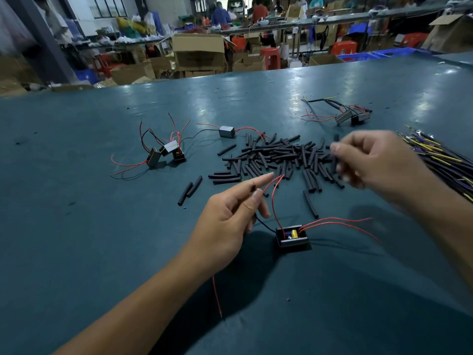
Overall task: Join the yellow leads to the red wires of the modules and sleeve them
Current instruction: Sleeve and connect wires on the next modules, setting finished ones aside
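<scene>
The fingers of the left hand pinch the black wire of a module, thumb and forefinger closed on it, the forefinger stretched forward beside the red wires that rise from the module. The module, a small open black box with a yellow part inside, sits on the tabletop just right of that hand, with more red wires trailing to its right. The right hand hovers blurred over the pile of black sleeves, its fingers loosely curled; I cannot tell whether they hold anything. The bundle of yellow leads lies at the right edge. Three modules cluster far left, one module lies behind the pile, and two more lie far right.
</scene>
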The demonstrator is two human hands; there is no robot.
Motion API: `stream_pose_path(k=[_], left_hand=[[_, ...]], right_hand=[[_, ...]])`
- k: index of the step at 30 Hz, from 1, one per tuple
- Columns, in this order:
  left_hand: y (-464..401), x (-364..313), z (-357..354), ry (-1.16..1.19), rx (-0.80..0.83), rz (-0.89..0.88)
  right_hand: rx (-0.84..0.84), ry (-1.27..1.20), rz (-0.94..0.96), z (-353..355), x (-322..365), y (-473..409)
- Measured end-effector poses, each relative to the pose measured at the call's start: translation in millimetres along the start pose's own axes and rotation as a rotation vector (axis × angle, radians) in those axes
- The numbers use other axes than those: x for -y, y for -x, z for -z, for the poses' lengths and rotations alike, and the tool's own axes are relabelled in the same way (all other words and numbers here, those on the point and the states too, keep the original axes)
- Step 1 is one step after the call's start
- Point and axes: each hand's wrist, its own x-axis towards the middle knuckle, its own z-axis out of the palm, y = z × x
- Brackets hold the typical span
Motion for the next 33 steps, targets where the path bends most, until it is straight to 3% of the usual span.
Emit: stream_pose_path(k=[2,4,11,19,33], left_hand=[[2,-2,-3,-0.05,0.029,-0.027],[5,-2,-6,-0.08,0.041,-0.053],[6,-2,-9,-0.171,0.042,-0.083],[5,-7,-11,-0.131,0.068,-0.057],[4,-4,-7,-0.15,0.101,-0.073]], right_hand=[[0.017,-0.424,0.118,-11,24,13],[0.06,-0.509,0.214,-26,36,25],[0.089,-0.454,0.313,-49,36,39],[0.052,-0.177,0.456,-48,37,40],[0.061,-0.05,0.493,-52,36,43]])
